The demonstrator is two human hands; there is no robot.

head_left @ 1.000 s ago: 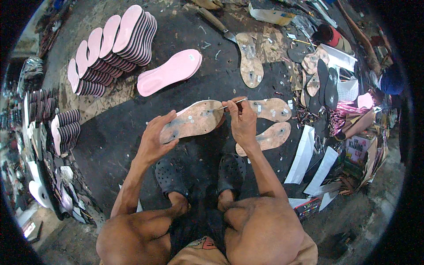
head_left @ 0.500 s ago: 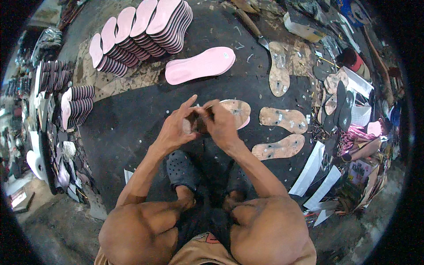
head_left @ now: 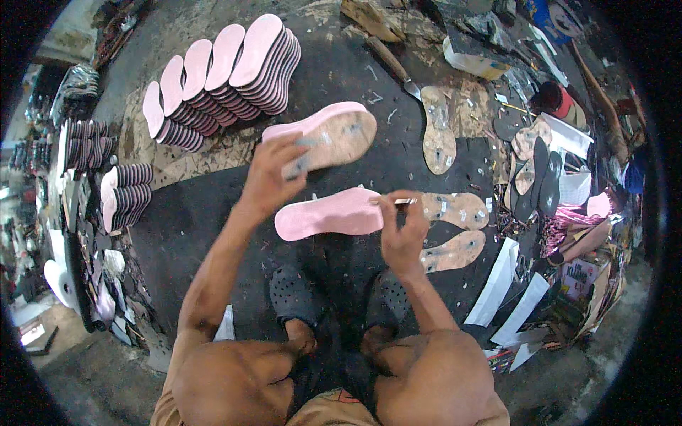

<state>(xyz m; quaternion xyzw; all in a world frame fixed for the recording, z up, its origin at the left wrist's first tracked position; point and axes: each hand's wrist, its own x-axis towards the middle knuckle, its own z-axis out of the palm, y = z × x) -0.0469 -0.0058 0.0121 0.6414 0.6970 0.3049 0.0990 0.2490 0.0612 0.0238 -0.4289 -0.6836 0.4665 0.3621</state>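
Observation:
A tan sole template (head_left: 346, 140) with dark smudges lies over a pink sole (head_left: 284, 129) on the far side of the mat. My left hand (head_left: 273, 174) grips that template by its left end, slightly blurred, with the thumb toward me. Nearer to me, another pink sole (head_left: 328, 215) lies face up and uncovered on the dark mat. At its right end my right hand (head_left: 405, 238) is closed in a pinch around a thin, small white stick-like piece (head_left: 405, 201). Whether the right fingers touch the sole cannot be told.
Stacks of pink-topped soles (head_left: 227, 74) stand at the far left, with a smaller stack (head_left: 126, 197) below. Two templates (head_left: 455, 248) lie right of my right hand, another template (head_left: 438, 131) beyond, beside a wooden-handled blade (head_left: 394, 64). White strips (head_left: 494, 284) and scraps fill the right.
My hands have parted. My left hand has carried the template up and left onto the farther pink sole, uncovering the nearer one. My right hand has moved right and toward me.

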